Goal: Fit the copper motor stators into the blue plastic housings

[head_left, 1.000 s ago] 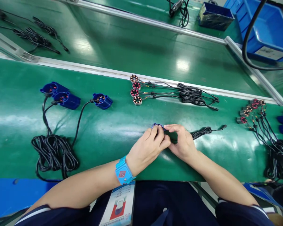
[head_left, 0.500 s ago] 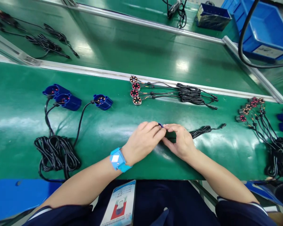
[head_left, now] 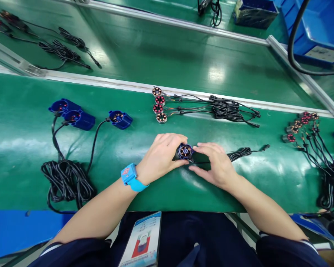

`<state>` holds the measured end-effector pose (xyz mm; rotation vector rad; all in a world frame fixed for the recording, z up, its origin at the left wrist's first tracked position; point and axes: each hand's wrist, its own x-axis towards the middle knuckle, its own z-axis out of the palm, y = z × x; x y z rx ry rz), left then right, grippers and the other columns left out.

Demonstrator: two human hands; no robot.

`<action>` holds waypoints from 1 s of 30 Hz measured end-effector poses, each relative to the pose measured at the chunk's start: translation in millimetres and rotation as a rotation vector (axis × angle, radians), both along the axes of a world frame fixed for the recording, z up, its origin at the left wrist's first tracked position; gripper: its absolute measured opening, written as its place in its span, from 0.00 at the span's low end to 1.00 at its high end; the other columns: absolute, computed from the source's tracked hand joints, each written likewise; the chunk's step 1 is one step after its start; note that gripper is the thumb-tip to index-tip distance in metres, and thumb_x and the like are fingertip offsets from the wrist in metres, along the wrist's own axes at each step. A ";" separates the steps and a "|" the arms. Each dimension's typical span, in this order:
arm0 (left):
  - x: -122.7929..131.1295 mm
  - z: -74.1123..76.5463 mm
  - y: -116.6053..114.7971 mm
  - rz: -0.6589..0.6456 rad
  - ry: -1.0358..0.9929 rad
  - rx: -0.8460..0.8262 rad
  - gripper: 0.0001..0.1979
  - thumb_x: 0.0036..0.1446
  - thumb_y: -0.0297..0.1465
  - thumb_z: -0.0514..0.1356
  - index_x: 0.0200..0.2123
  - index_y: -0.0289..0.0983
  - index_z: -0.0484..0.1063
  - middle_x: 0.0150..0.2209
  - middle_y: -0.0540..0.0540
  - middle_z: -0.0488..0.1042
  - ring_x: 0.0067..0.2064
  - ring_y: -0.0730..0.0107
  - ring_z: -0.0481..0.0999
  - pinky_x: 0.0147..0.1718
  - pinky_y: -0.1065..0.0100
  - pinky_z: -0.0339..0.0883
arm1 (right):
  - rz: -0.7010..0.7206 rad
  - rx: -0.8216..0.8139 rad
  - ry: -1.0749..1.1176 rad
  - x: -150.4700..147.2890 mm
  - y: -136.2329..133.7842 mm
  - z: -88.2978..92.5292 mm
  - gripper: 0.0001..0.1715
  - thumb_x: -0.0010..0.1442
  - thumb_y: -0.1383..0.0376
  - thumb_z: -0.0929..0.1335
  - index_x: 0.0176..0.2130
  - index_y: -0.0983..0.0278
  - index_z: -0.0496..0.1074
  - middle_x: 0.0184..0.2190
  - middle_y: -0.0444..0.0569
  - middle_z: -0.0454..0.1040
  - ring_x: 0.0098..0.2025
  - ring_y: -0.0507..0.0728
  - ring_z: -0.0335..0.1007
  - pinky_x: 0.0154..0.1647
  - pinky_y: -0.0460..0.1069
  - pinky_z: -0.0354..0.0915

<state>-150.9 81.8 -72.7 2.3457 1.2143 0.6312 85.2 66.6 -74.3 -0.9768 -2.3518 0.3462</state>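
Both hands meet at the middle of the green conveyor belt (head_left: 133, 148). The left hand (head_left: 161, 155), above a blue wrist strap (head_left: 130, 177), wraps its fingers around a small round blue housing with a copper-coloured coil ring inside (head_left: 185, 151), its open face turned up. The right hand (head_left: 215, 165) touches the housing's right side, fingers pinched over its black cable (head_left: 239, 153), which trails rightwards. Three finished blue housings with coiled black cords (head_left: 83, 118) lie well apart at left; four bare coil rings with leads (head_left: 159, 105) lie beyond.
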 end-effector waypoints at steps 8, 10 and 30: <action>-19.2 13.6 4.5 0.040 0.251 0.090 0.18 0.62 0.33 0.64 0.55 0.49 0.73 0.54 0.46 0.75 0.53 0.56 0.70 0.48 0.56 0.62 | -0.072 -0.251 -0.502 101.2 23.8 28.0 0.26 0.61 0.50 0.71 0.54 0.60 0.71 0.50 0.55 0.75 0.50 0.67 0.73 0.50 0.63 0.68; -30.6 16.0 10.7 0.180 0.334 0.133 0.18 0.63 0.29 0.63 0.55 0.47 0.73 0.56 0.45 0.74 0.56 0.52 0.69 0.50 0.52 0.62 | -0.038 -0.348 -0.451 92.6 20.7 24.6 0.16 0.65 0.54 0.69 0.48 0.60 0.73 0.44 0.53 0.77 0.44 0.63 0.76 0.46 0.59 0.71; -103.5 30.9 -64.5 0.259 0.838 -0.113 0.14 0.64 0.39 0.61 0.36 0.32 0.74 0.31 0.38 0.76 0.36 0.50 0.77 0.39 0.56 0.65 | 0.325 -0.774 -0.157 0.5 -15.4 17.2 0.25 0.65 0.53 0.69 0.59 0.53 0.69 0.55 0.48 0.74 0.53 0.57 0.73 0.55 0.54 0.69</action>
